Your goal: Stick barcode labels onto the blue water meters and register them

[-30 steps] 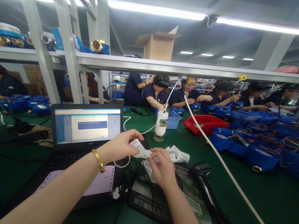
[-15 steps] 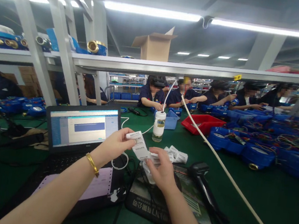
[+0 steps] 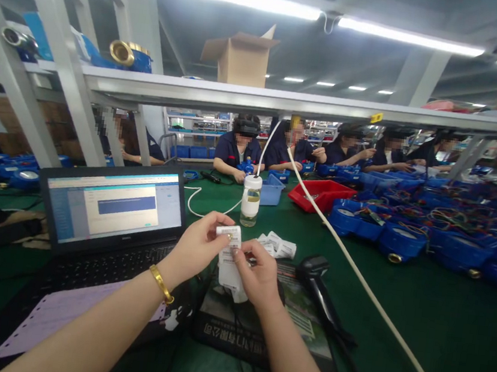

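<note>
A strip of white barcode labels [image 3: 229, 271] hangs between my hands above a dark printed mouse pad [image 3: 231, 329]. My left hand [image 3: 198, 243] pinches its upper end between thumb and fingers. Lower down, on the right edge, my right hand [image 3: 260, 275] is closed on the same strip. Just beyond my right hand lies a loose heap of more white labels [image 3: 280, 245]. A black handheld barcode scanner [image 3: 321, 291] rests to the right of the pad. The strip's lower end is partly hidden behind my right fingers.
An open laptop [image 3: 113, 212] stands at left, a pink sheet [image 3: 60, 314] across its front. Behind the labels are a capped glass jar [image 3: 251, 201], a blue bin [image 3: 272, 190] and a red tray [image 3: 320, 195]. Blue meters [image 3: 400, 241] crowd the right. A white cord [image 3: 369, 273] slants across; co-workers sit opposite.
My right hand has come up to the label strip and closed on it. The strip now hangs more upright. The view has shifted, so the background sits further left.
</note>
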Tool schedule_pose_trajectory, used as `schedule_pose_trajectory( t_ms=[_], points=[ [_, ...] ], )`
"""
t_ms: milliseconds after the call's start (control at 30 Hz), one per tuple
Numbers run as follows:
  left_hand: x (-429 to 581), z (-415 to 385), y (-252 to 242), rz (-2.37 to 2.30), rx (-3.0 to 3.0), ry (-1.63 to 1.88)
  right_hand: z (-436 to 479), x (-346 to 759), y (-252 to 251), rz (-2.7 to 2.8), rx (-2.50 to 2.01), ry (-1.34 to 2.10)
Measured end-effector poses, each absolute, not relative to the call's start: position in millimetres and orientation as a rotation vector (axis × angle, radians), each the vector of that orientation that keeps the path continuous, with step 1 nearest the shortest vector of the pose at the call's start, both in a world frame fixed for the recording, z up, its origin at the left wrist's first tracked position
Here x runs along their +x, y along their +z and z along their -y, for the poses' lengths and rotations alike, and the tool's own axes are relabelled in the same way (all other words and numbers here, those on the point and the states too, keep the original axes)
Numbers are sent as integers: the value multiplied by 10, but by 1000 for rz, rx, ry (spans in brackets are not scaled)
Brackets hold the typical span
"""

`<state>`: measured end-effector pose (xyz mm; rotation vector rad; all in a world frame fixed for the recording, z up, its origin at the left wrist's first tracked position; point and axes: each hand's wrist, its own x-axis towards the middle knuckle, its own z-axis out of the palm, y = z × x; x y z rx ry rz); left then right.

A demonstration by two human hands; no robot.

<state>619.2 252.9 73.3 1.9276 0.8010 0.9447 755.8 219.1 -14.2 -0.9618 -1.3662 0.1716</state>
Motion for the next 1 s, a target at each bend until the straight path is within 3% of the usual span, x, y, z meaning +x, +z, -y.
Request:
schedule_pose_trajectory(
  t_ms=[167, 533, 1000],
  points=[
    [6191, -2556, 809, -752, 1818, 1084, -2189, 7530, -124, 1312, -972, 225],
    [6222, -2449, 687, -905, 2053, 1006, -2175, 7529, -121, 1170, -768, 369],
    [6259, -2436, 581, -827, 2038, 1138, -2167, 7529, -85, 1107, -863, 369]
  ],
)
